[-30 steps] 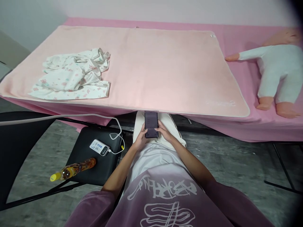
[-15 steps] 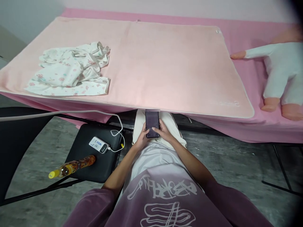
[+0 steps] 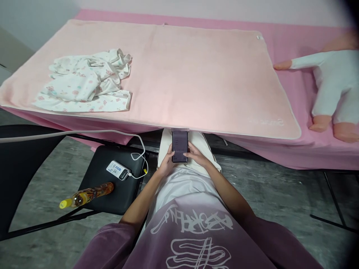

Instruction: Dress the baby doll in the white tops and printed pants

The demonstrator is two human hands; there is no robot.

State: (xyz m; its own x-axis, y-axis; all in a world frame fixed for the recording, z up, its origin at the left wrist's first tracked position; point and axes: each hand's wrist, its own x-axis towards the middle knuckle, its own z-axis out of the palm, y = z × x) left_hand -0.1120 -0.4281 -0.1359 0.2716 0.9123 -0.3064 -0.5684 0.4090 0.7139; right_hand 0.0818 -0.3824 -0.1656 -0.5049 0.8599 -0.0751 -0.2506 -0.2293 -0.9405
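A dark phone (image 3: pixel 180 144) is held upright over my lap, just below the table's front edge. My left hand (image 3: pixel 167 161) grips its left side, with the thumb at the lower left of the screen. Around the right side is my right hand (image 3: pixel 197 155), its thumb near the screen's lower right edge. On the pink mat (image 3: pixel 207 78) lies a crumpled pile of white patterned baby clothes (image 3: pixel 81 84), at the left. A doll in white clothing (image 3: pixel 333 82) rests at the far right; its head is hard to make out.
To my left, a black chair (image 3: pixel 98 164) carries a white power bank (image 3: pixel 118 170) with a cable (image 3: pixel 84 132) and a bottle with a yellow cap (image 3: pixel 86 196). Pink cloth (image 3: pixel 294 153) hangs over the table's front edge.
My right thumb has shifted from over the screen toward its right edge. The view has moved very slightly; the phone stays in both hands.
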